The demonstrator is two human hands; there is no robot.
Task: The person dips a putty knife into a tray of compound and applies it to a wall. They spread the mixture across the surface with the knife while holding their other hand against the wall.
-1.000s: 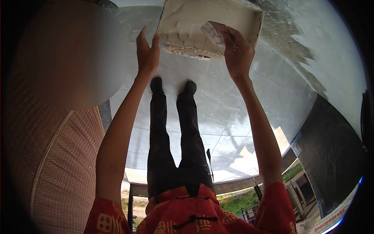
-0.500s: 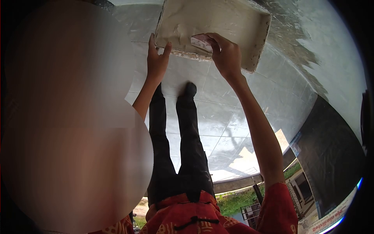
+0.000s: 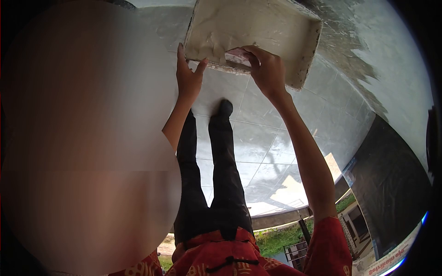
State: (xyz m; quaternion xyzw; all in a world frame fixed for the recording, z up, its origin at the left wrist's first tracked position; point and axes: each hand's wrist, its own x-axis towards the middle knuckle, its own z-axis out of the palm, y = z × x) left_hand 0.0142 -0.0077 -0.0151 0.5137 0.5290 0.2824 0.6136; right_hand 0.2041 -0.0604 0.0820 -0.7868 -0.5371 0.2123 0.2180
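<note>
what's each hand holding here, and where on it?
Right hand grips a small flat scraper by its near end, inside the plaster-filled tray. Left hand holds nothing; its fingers rest open against the tray's near edge.

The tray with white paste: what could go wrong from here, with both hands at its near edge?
1. The left hand only touches the near edge of the tray, so the tray may slide on the smooth floor tiles.
2. The right hand presses a small scraper into the white paste close to the edge; paste might spill onto the tiles.
3. The black shoes stand close by and might get smeared.
</note>
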